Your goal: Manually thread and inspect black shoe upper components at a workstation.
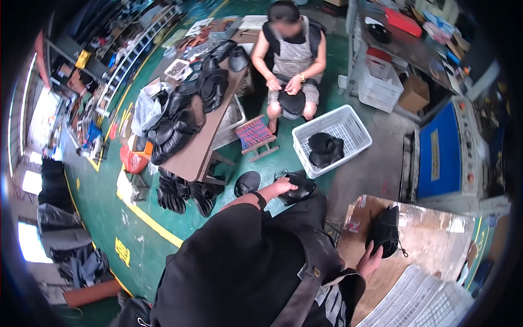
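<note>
My left hand, reaching forward at the middle, is closed on a black shoe near my knees. Thin dark laces stick out beside that hand. Off to the right, my right hand grips the near end of another black shoe, whose laces trail over a wooden tabletop. A dark round object lies on the green floor left of my left hand. Just beyond the hand stands a white plastic basket with black shoes inside.
Opposite me sits a person with a black item on the lap. A low stool with a woven seat stands between us. Black shoe parts pile on a brown table at left. White crates and a blue machine are at right.
</note>
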The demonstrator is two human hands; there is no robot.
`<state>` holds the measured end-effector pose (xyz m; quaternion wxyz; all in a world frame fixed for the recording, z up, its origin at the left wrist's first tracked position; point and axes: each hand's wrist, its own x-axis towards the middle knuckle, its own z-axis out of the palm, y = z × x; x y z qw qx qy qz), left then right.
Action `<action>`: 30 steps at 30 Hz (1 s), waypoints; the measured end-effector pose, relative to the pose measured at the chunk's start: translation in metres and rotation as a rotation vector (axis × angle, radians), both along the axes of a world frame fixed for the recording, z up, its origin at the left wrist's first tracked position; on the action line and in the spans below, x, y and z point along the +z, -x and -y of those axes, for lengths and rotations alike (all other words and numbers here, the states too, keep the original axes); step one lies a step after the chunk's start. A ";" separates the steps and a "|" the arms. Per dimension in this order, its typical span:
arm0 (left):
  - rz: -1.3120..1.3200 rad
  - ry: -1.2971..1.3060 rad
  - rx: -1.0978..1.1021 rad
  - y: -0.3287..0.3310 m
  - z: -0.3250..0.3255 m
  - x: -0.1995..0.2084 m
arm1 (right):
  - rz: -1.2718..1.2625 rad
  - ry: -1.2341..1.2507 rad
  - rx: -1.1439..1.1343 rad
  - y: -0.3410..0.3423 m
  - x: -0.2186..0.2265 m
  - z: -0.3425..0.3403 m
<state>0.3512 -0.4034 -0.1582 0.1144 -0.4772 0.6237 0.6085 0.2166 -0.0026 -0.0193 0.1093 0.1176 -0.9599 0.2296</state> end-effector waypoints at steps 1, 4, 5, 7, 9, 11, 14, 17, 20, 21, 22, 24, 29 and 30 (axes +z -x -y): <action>0.027 0.067 0.007 -0.001 0.000 0.014 | 0.004 0.017 0.016 0.000 0.001 0.004; -0.077 -0.139 -0.008 -0.015 0.023 0.031 | 0.074 0.052 0.089 0.003 0.022 0.035; -0.132 -0.209 -0.024 -0.020 0.031 0.027 | 0.151 0.071 0.125 0.004 0.029 0.048; -0.152 -0.233 0.022 -0.026 0.041 0.015 | 0.198 0.067 0.165 0.004 0.042 0.072; -0.189 -0.260 0.046 -0.031 0.051 0.024 | 0.283 0.047 0.166 0.002 0.048 0.093; -0.130 -0.175 0.198 -0.043 0.054 0.021 | 0.347 0.106 0.225 0.004 0.050 0.118; -0.182 -0.022 0.171 -0.058 0.078 -0.019 | 0.439 0.101 0.318 0.018 0.043 0.160; -0.298 -0.031 0.244 -0.073 0.103 -0.004 | 0.605 0.141 0.494 0.033 0.027 0.200; -0.191 0.081 0.361 -0.088 0.124 0.003 | 0.753 0.153 0.645 0.035 0.041 0.255; -0.130 0.110 0.397 -0.089 0.131 0.007 | 0.751 0.079 0.680 0.037 0.044 0.269; -0.137 0.222 0.418 -0.093 0.134 0.006 | 0.788 0.080 0.719 0.037 0.046 0.282; -0.126 0.269 0.461 -0.099 0.143 0.015 | 0.894 0.066 0.793 0.041 0.046 0.302; -0.179 0.353 0.642 -0.123 0.148 0.037 | 1.010 -0.034 0.886 0.040 0.036 0.341; -0.146 0.333 0.669 -0.128 0.147 0.045 | 1.021 -0.137 0.918 0.041 0.031 0.348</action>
